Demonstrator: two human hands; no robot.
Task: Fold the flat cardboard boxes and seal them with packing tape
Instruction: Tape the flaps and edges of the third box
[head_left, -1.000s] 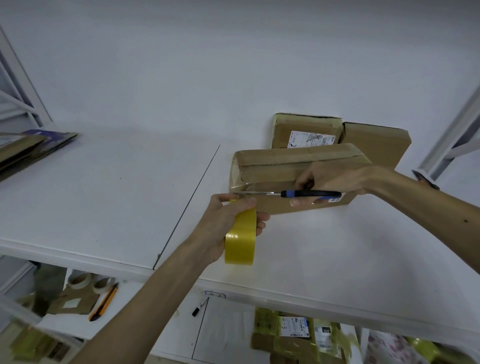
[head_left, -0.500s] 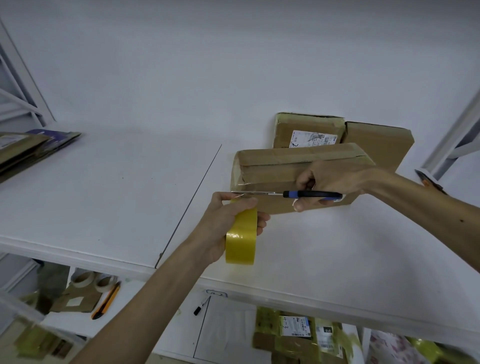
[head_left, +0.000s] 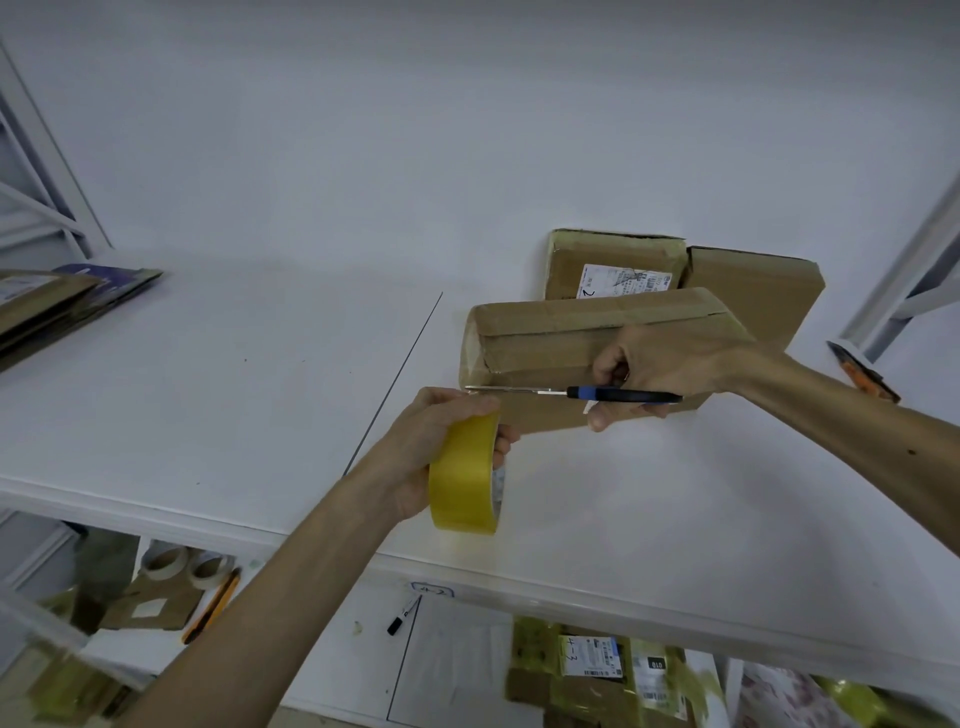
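A folded brown cardboard box (head_left: 540, 338) stands on the white table (head_left: 234, 395), its seam covered with clear tape. My left hand (head_left: 431, 452) grips a roll of yellow packing tape (head_left: 465, 475) just below the box's left corner. My right hand (head_left: 660, 364) holds blue-handled scissors (head_left: 618, 394) in front of the box. Their blades point left and reach the tape strip above the roll.
Two taped boxes (head_left: 748, 291) lean against the wall behind. Flat cardboard (head_left: 57, 306) is stacked at the far left. An orange cutter (head_left: 865, 376) lies at the right. Below the table edge are tape rolls (head_left: 184, 569), a marker (head_left: 402, 616) and parcels (head_left: 602, 670).
Almost nothing has moved. Both hands keep their grip, and the scissors stay level at the tape between roll and box.
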